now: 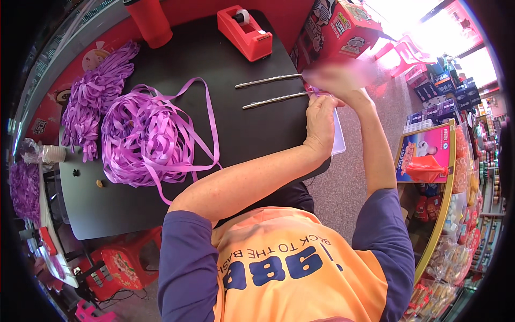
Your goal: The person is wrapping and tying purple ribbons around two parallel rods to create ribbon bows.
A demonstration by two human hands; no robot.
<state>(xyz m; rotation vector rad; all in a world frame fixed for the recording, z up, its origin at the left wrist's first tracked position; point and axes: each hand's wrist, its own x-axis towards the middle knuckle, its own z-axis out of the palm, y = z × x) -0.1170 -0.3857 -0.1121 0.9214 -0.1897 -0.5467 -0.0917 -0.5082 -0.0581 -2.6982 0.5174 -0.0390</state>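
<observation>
Two spiral-grooved metal rods [268, 80] lie parallel above the right side of the black table [225, 142], their right ends at my hands. My left hand [321, 122] is closed beside the end of the nearer rod, fingertips together at a small pinkish-purple bit too hidden to name. Just beyond it is my right hand [340, 78], by the farther rod's end; its fingers are smeared by motion. A pale lavender flat piece [338, 137] shows beside my left hand at the table's edge. Left of the rods sits a loose heap of purple ribbon [145, 137], one strand looping toward my left forearm.
A second purple ribbon bundle [96, 94] lies at the far left. Along the back stand a red tape dispenser [244, 35] and a red cylindrical container [149, 21]. A red printed box [340, 29] is beyond my hands; stocked shelves and a gold-edged display case [437, 236] flank my right.
</observation>
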